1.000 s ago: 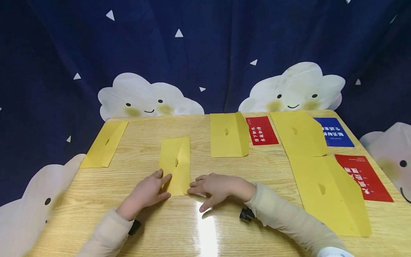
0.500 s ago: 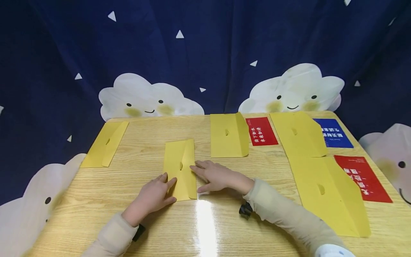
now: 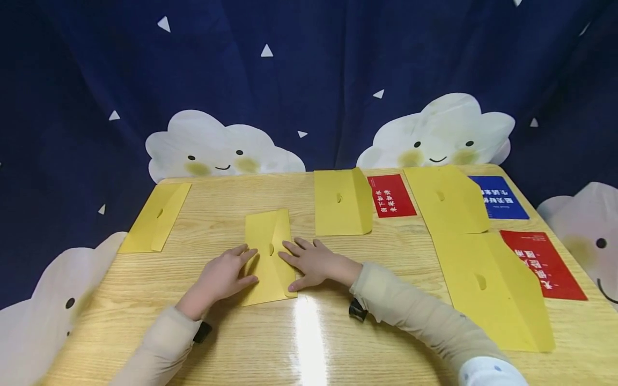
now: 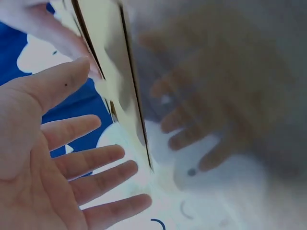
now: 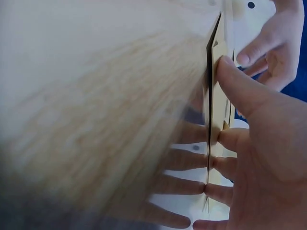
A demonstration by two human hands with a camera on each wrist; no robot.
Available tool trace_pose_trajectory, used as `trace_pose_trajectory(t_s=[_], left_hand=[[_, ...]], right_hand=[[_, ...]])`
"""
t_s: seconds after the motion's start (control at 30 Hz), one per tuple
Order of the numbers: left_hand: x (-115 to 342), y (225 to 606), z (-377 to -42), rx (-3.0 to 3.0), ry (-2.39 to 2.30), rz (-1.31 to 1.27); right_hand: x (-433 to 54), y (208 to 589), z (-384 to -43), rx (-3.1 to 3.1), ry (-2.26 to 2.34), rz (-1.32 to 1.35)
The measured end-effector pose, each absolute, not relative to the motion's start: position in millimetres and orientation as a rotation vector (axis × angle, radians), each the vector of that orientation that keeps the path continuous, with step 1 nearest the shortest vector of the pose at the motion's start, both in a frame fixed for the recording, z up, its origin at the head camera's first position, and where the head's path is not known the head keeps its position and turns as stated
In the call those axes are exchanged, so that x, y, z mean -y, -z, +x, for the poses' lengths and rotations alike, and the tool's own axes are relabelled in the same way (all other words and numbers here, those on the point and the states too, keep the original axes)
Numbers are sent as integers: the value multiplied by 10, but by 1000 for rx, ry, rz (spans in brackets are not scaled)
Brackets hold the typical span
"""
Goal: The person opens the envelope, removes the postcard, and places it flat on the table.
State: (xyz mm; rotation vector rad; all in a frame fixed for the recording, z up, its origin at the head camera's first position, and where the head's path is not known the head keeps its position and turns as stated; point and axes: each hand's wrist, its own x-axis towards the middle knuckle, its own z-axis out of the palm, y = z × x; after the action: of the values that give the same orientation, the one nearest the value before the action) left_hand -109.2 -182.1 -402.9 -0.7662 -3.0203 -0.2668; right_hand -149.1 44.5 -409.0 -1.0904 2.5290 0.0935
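Note:
A yellow envelope point(image 3: 264, 279) with its flap folded over lies flat in the middle of the table in the head view. At its left edge is my left hand point(image 3: 223, 277), fingers spread and extended. My right hand point(image 3: 314, 262) rests on the right side of the envelope, over the folded flap, fingers spread. In the right wrist view the right thumb and fingertips point(image 5: 225, 62) touch the envelope point(image 5: 219, 103). The left wrist view shows the left palm point(image 4: 24, 182) with straight, separated fingers close to the envelope's edge point(image 4: 112, 52).
Another yellow envelope point(image 3: 156, 217) lies at the back left. Three more yellow envelopes point(image 3: 335, 217) lie at the back and right, flaps unfolded. Beside them are a red card point(image 3: 393, 195), a blue card point(image 3: 502, 198) and a second red card point(image 3: 555, 268). A dark blue curtain point(image 3: 328, 69) hangs behind the table.
The envelope has shifted slightly right and toward me. My right hand has moved from its lower right corner up onto the flap side. My left hand has eased back toward the envelope's left edge.

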Motion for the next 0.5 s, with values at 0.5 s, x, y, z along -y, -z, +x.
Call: trace_pose_trajectory(t_s=[0.5], left_hand=[[1884, 4025, -1308, 3240, 401, -840]], right_hand=[[-491, 4068, -1408, -2537, -82, -1130]])
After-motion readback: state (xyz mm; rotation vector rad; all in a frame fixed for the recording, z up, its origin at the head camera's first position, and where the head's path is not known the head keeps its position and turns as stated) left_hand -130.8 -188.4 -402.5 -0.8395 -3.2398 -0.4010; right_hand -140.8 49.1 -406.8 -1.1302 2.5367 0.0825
